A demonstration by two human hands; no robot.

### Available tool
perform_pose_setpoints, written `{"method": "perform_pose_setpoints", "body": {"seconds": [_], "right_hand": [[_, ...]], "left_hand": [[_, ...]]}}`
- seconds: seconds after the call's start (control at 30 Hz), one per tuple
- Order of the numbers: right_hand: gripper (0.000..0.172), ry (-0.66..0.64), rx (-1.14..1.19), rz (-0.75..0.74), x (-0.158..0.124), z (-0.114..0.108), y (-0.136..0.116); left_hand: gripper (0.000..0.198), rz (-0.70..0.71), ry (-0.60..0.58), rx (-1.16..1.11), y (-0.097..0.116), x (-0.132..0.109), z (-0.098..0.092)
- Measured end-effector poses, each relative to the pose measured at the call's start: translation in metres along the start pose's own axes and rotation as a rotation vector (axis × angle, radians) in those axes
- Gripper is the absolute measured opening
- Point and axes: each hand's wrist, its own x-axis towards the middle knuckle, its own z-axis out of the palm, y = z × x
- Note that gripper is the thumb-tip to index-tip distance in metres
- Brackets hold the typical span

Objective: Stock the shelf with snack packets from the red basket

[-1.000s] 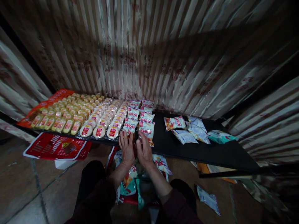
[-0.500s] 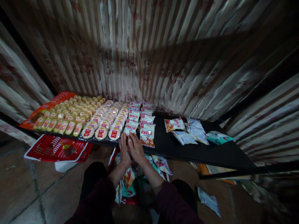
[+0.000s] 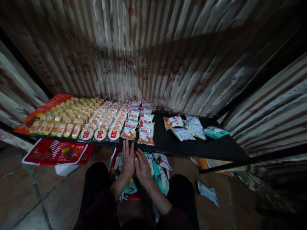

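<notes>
Just below the front edge of the black shelf (image 3: 168,140), my left hand (image 3: 129,159) and my right hand (image 3: 143,166) lie side by side, fingers stretched out and nothing visible in them. My left fingertips are close to the front snack bag (image 3: 129,129) of one row. Beside it stands another snack bag (image 3: 146,132) heading a second row, both white with red print. Under my hands a red basket (image 3: 112,159) holds several loose bags, among them a green bag (image 3: 161,179). My wrists partly hide it.
Left on the shelf are rows of round packaged cakes (image 3: 100,133) and yellow packaged cakes (image 3: 59,129) beside an orange wrapper (image 3: 52,103). Several loose bags (image 3: 183,134) lie to the right. A red basket (image 3: 57,153) sits under the left end; one bag (image 3: 208,193) lies on the floor.
My hands have drawn back from the front snack bag, off the shelf edge and towards me. That front bag is now fully uncovered. The view has shifted slightly.
</notes>
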Motion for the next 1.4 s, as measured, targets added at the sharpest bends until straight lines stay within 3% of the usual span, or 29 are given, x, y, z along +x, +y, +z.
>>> {"method": "perform_pose_setpoints", "body": {"seconds": [0.1, 0.23, 0.37, 0.5, 0.63, 0.8, 0.9, 1.13, 1.4], "right_hand": [[0.041, 0.011, -0.057, 0.013, -0.025, -0.006, 0.013], [0.037, 0.057, -0.152, 0.039, -0.050, -0.019, 0.024], [0.036, 0.075, -0.254, 0.078, -0.073, -0.033, 0.033], [0.040, 0.165, -0.307, 0.148, -0.086, -0.046, 0.050], [0.052, 0.295, -0.296, 0.250, -0.074, -0.057, 0.078], [0.056, 0.244, -0.305, 0.343, -0.041, -0.065, 0.111], [0.045, 0.210, -0.304, 0.372, -0.028, -0.066, 0.123], [0.020, 0.170, -0.268, 0.258, -0.026, -0.070, 0.122], [0.018, 0.123, -0.275, 0.074, -0.033, -0.079, 0.104]], "left_hand": [[0.045, 0.053, -0.082, 0.058, 0.009, -0.030, 0.002], [0.043, 0.097, -0.308, 0.120, 0.023, -0.069, 0.005], [0.046, 0.141, -0.439, 0.176, 0.034, -0.090, 0.006], [0.048, 0.142, -0.432, 0.216, 0.038, -0.092, 0.003], [0.047, 0.152, -0.416, 0.239, 0.038, -0.089, 0.000], [0.048, 0.177, -0.416, 0.232, 0.042, -0.096, 0.001], [0.048, 0.200, -0.430, 0.198, 0.046, -0.100, 0.001], [0.047, 0.199, -0.473, 0.151, 0.052, -0.096, -0.004], [0.046, 0.167, -0.477, 0.144, 0.049, -0.091, -0.005]]}}
